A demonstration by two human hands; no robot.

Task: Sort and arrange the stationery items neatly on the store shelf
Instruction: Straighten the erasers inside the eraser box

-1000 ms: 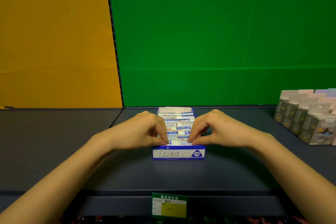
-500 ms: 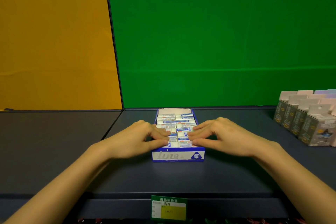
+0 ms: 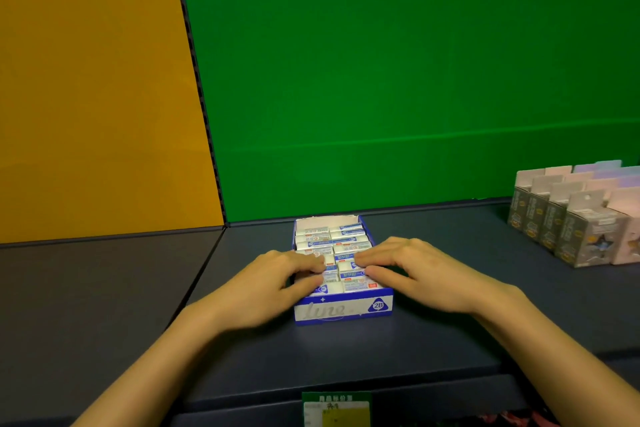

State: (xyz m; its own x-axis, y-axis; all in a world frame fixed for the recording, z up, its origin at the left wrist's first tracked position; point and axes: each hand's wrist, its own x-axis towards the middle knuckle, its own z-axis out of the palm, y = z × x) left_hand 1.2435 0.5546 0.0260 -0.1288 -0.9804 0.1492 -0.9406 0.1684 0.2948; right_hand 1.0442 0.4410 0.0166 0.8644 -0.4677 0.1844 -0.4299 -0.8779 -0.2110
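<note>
- The blue-and-white display box (image 3: 343, 309) of wrapped erasers (image 3: 348, 240) sits on the dark shelf (image 3: 433, 340), near its middle and just in front of the green back panel (image 3: 398, 80).
- A second ago you were pinching erasers at the front row; now both your hands lie flatter across the packs, a little farther back in the box.
- Your left hand (image 3: 273, 288) rests on the left column, fingers (image 3: 308, 265) pressed together and laid flat, thumb near the front row.
- Your right hand (image 3: 415, 270) covers the right column, fingers slightly spread and pressing down on the packs.
- Your hands hide the middle rows, so I cannot tell how those erasers lie.
- The printing on the wrappers is too small to read.
- The grey and pink cartons (image 3: 575, 222) at your right are cut off by the frame edge.
- The green price tag (image 3: 336, 409) is cropped at the bottom, its text blurred.
</note>
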